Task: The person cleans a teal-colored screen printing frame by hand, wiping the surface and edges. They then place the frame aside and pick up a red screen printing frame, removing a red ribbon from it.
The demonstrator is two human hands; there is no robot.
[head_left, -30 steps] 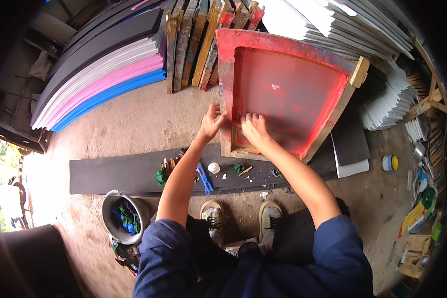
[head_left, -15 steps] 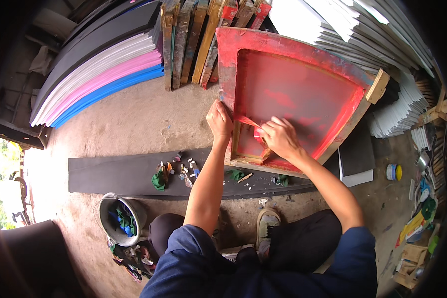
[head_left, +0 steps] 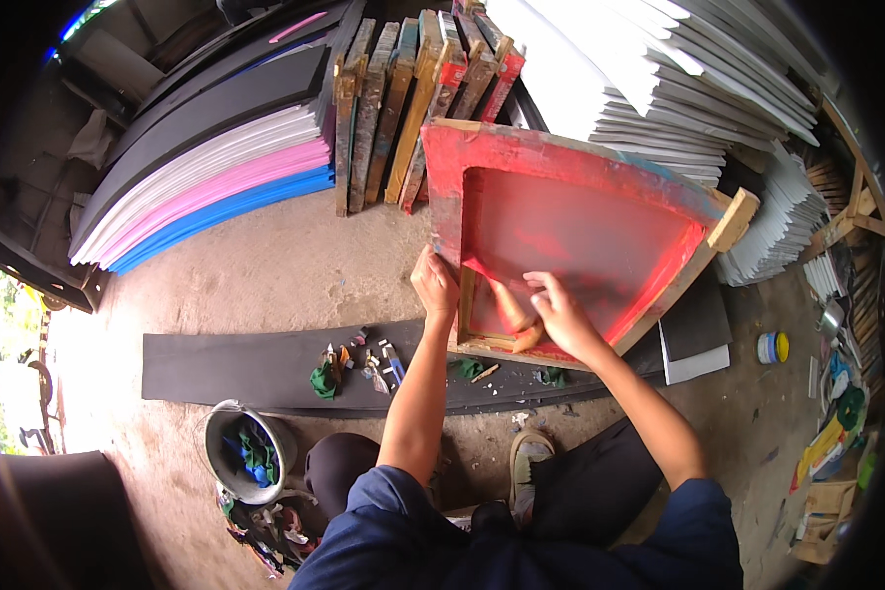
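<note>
A wooden screen printing frame (head_left: 441, 187) with red-smeared mesh (head_left: 580, 221) is held tilted before me, its lower edge over a black sheet. My left hand (head_left: 435, 283) is wrapped around the frame's left side. Inside the frame, at the lower left, a partly peeled strip of brown tape (head_left: 509, 307), red toward its upper end, curls away from the wood. Just right of this strip, my right hand (head_left: 563, 317) hovers over the mesh with its fingers apart and nothing visible in them.
On the long black sheet (head_left: 236, 366) lie green rags (head_left: 324, 380), a blue-handled tool (head_left: 393, 364) and scraps. A bucket of rags (head_left: 228, 413) stands by my left knee. More frames (head_left: 403, 108) lean behind, between stacked coloured sheets (head_left: 216, 197) and white sheets (head_left: 659, 108). A yellow-and-white tub (head_left: 772, 347) sits right.
My right hand has let go of the tape strip and opened, moving slightly right. The strip now curls loose inside the frame. The whole scene sits lower in the picture.
</note>
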